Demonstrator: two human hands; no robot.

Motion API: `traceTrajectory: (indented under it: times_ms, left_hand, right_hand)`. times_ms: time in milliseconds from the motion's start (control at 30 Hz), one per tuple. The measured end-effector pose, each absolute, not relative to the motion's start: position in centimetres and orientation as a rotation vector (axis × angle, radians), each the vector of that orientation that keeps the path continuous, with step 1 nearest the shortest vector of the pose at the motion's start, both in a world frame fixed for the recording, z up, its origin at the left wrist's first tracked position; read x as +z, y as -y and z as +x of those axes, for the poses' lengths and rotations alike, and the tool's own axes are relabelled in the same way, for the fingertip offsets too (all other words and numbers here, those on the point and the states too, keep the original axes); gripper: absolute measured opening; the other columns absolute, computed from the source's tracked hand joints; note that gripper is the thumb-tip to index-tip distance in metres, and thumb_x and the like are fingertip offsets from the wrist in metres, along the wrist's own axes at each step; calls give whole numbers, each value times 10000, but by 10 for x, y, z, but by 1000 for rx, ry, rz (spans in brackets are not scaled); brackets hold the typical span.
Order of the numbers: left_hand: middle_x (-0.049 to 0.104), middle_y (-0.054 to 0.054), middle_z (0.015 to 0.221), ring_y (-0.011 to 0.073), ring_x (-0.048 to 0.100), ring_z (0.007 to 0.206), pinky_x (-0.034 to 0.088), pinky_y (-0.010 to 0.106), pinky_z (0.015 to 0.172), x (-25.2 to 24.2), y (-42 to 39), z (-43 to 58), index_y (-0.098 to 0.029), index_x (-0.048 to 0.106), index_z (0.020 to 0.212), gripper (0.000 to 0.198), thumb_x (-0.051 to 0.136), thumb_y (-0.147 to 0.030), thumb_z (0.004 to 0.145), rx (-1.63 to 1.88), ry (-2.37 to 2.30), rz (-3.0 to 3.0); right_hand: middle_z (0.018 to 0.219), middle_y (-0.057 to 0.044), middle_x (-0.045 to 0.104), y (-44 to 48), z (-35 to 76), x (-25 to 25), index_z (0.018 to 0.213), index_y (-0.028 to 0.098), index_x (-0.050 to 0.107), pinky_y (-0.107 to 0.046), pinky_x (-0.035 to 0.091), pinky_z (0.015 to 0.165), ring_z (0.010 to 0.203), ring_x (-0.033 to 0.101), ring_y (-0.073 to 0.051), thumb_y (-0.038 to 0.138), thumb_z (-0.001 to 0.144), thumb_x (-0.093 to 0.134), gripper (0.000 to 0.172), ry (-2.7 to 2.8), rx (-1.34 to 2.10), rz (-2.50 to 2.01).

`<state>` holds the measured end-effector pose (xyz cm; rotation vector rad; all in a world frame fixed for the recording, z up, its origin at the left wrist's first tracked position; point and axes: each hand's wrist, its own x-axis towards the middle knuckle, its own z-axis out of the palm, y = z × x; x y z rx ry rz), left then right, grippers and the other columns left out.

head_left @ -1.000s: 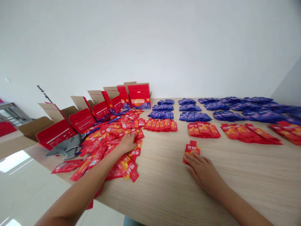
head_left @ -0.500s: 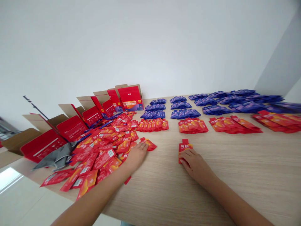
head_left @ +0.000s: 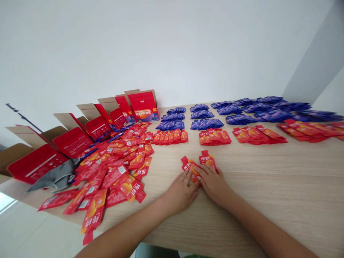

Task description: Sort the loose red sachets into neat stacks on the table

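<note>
My left hand [head_left: 180, 191] lies flat on the wooden table [head_left: 268, 186], fingers stretched onto a red-orange sachet [head_left: 189, 166] that it has slid beside another one. My right hand [head_left: 212, 182] rests flat too, fingertips on the second red sachet [head_left: 207, 160] and on the first one's edge. The two hands touch each other over the sachets. A big loose heap of the same red sachets [head_left: 113, 168] spreads out to the left of my left arm.
Neat rows of red sachets [head_left: 215, 137] and blue sachets [head_left: 204, 123] run across the back of the table. Open red cartons [head_left: 72, 141] line the left edge, with a grey cloth [head_left: 53, 178] by them. A white wall stands behind.
My left hand drew one red sachet out of the heap and slid it right, up against the sachet under my right hand. The view swung slightly right.
</note>
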<state>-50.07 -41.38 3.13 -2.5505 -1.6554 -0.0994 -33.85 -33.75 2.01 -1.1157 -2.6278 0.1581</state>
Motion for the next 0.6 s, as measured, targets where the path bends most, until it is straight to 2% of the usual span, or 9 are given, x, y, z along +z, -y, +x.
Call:
traceTrajectory:
  times_ms: [100, 167, 267, 333, 367, 433, 600]
  left_hand:
    - [312, 142, 1511, 310, 294, 1384, 333, 459, 1107, 40, 423, -499, -285, 445, 1373, 443, 402, -392, 946, -139, 1697, -2641]
    - [294, 128, 1520, 302, 278, 1392, 312, 452, 1120, 44, 425, -500, -297, 474, 1352, 424, 412, -383, 942, -190, 1739, -2688]
    - [409, 75, 1468, 223, 376, 1353, 332, 374, 1117, 48, 423, -517, -279, 588, 1240, 343, 440, -306, 932, -363, 1796, -2737]
    - [508, 57, 1395, 178, 455, 1293, 369, 331, 1093, 52, 419, -543, -238, 583, 1236, 346, 424, -256, 930, -502, 1919, -2625]
    - [528, 75, 1373, 180, 473, 1275, 384, 333, 1080, 55, 417, -560, -201, 547, 1272, 373, 424, -252, 924, -541, 2022, -2490]
    - [521, 108, 1372, 207, 476, 1270, 371, 388, 1085, 63, 414, -596, -160, 464, 1334, 424, 405, -244, 923, -488, 2232, -2146]
    - [531, 263, 1292, 335, 512, 1193, 416, 444, 980, 74, 413, -652, 17, 421, 1299, 534, 448, -338, 901, 35, 2505, -1586]
  right_hand:
    - [1444, -109, 449, 339, -337, 16, 1405, 228, 413, -533, 328, 995, 1306, 398, -267, 144, 886, 298, 538, 2671, 128, -1114]
    - [1446, -110, 448, 339, -336, 14, 1401, 224, 418, -527, 332, 990, 1308, 398, -263, 136, 878, 296, 544, 2682, 104, -1115]
    - [1441, -111, 453, 340, -334, 14, 1394, 230, 429, -532, 337, 976, 1299, 412, -264, 165, 893, 294, 523, 2673, 62, -1115]
    - [1428, -114, 470, 339, -334, 15, 1388, 243, 438, -540, 337, 965, 1280, 435, -270, 200, 910, 291, 502, 2660, 40, -1113]
    - [1419, -118, 479, 338, -334, 15, 1383, 247, 446, -544, 339, 958, 1268, 446, -275, 218, 916, 293, 493, 2653, 32, -1116]
    - [1406, -127, 492, 337, -335, 15, 1371, 243, 464, -547, 341, 949, 1254, 459, -285, 242, 917, 301, 482, 2638, 18, -1128]
    - [1378, -120, 522, 335, -337, 14, 1339, 241, 505, -538, 324, 971, 1240, 468, -280, 254, 910, 314, 471, 2597, 16, -1160]
